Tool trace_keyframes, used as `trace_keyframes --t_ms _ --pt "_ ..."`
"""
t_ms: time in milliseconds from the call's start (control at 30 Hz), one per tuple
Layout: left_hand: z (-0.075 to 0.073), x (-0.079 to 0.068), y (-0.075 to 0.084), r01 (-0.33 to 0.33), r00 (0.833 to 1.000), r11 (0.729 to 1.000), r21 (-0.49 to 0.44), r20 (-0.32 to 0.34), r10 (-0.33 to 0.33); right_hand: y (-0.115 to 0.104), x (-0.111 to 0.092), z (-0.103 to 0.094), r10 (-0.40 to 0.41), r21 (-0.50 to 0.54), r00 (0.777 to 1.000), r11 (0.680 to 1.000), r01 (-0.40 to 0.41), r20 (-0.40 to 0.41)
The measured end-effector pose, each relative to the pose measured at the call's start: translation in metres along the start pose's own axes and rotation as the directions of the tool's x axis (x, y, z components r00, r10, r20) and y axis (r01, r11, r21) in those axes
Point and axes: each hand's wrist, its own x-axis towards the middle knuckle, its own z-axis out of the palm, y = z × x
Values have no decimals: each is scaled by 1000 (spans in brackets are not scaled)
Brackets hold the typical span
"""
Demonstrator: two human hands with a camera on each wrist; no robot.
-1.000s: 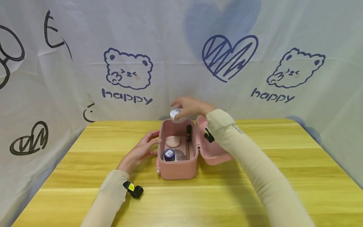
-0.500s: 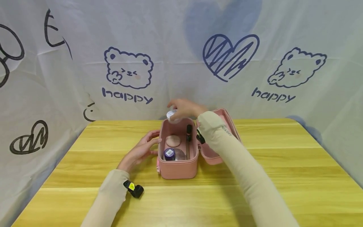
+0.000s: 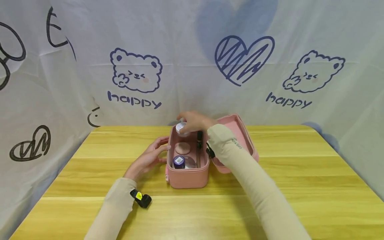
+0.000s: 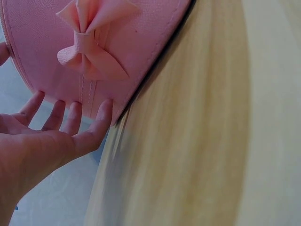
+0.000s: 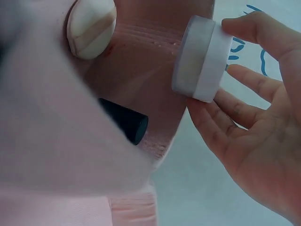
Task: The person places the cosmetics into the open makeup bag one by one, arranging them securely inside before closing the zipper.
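My left hand (image 3: 148, 159) rests against the left side of a pink makeup case (image 3: 188, 179); in the left wrist view its spread fingertips touch the wall below a pink bow (image 4: 85, 44). My right hand (image 3: 196, 121) holds a small round white jar (image 3: 181, 128) over the far end of the case, pinched between thumb and fingers. In the right wrist view, the jar (image 5: 200, 59) is tilted on its side at the case's rim. Inside lie a round puff (image 3: 182, 148), a purple-lidded jar (image 3: 179, 162), a silvery round item (image 3: 190, 163) and a dark-capped stick (image 3: 199, 138).
The case's lid (image 3: 237, 128) lies open to the right, partly behind the right sleeve (image 3: 240, 170). The case stands on a yellow wood-grain table (image 3: 99, 173), close to its back edge. A white cloth with drawings (image 3: 186, 66) hangs behind.
My right hand has moved slightly left, then down toward the case with the white jar. More of the lid shows. The left hand has stayed in place.
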Motion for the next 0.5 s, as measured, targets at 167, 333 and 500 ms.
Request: trace_keyframes --t_ms 167,333,500 --pt "0 0 0 -3 1000 1000 -3 -3 3 -1 1 2 2 -31 1000 1000 -2 -6" --pt "0 1 0 -10 1000 1000 -10 3 10 -2 1 1 17 -34 1000 999 -17 -5" --pt "-1 0 -1 -17 1000 1000 -4 7 17 -4 0 3 28 -25 1000 999 -27 12"
